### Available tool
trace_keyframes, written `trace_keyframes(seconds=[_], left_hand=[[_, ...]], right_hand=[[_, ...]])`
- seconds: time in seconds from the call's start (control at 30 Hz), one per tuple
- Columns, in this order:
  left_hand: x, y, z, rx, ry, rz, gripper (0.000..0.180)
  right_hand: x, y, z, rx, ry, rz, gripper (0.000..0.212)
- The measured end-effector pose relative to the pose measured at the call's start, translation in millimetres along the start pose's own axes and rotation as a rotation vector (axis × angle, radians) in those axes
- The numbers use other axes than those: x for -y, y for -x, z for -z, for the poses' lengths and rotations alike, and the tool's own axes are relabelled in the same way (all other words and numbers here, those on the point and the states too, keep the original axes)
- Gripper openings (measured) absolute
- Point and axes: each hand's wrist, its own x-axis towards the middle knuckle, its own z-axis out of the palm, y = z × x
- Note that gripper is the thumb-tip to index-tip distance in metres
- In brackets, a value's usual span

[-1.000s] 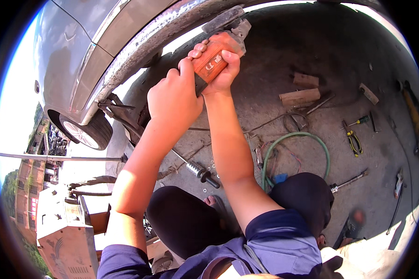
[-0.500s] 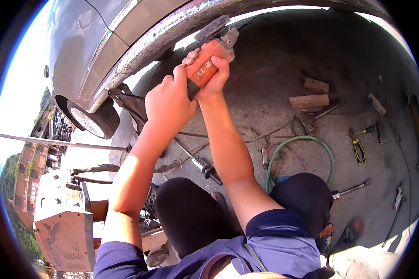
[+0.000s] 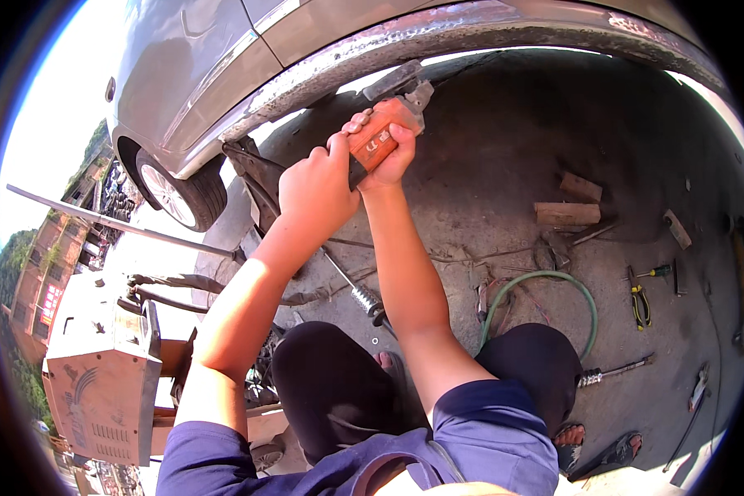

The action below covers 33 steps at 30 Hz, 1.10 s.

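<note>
An orange angle grinder (image 3: 382,132) is held up in front of me, its dark guard and disc side (image 3: 391,80) close under the scraped lower sill (image 3: 339,74) of a raised grey car. I cannot tell whether the disc touches the metal. My right hand (image 3: 393,164) wraps the orange body from beneath, thumb on one side and fingertips on the other. Behind it, my left hand (image 3: 318,186) is closed round the dark rear end of the grinder, mostly hiding that part.
A jack stand (image 3: 256,169) stands under the car near the wheel (image 3: 178,192). At left is a boxy machine (image 3: 99,372) with a long bar (image 3: 116,221) beyond it. Wooden blocks (image 3: 567,214), pliers (image 3: 640,304), a green hose (image 3: 583,291) and a spring-wrapped rod (image 3: 364,299) lie on the floor.
The view has shifted, so the car and floor things sit lower in the picture. Both hands keep their grip on the grinder, which stays near the sill.
</note>
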Motion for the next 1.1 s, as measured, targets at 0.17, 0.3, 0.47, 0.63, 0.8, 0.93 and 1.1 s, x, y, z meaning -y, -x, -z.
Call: trace_keyframes(seconds=[0.17,0.3,0.47,0.63,0.8,0.93,1.1], left_hand=[[3,-11,6,-0.076,-0.065,-0.057,0.053],[40,8,-9,0.012,-0.107,0.066,0.053],[14,3,-1,-0.059,-0.072,-0.027,0.054],[-13,-14,12,-0.078,-0.145,-0.085,0.056],[9,7,2,0.015,-0.127,0.044,0.058],[-18,-5,20,-0.020,-0.083,-0.055,0.058],[-45,-24,32,-0.047,0.039,-0.111,0.056]], right_hand=[[-7,-14,-1,0.083,-0.123,0.045,0.040],[-58,2,13,-0.042,-0.119,-0.035,0.041],[-25,-2,10,0.017,-0.110,-0.010,0.043],[9,-15,-10,0.082,-0.149,0.059,0.039],[-33,6,7,-0.013,-0.099,-0.074,0.040],[9,-4,-15,-0.008,-0.092,0.035,0.043],[49,-10,-30,-0.002,-0.017,0.072,0.034]])
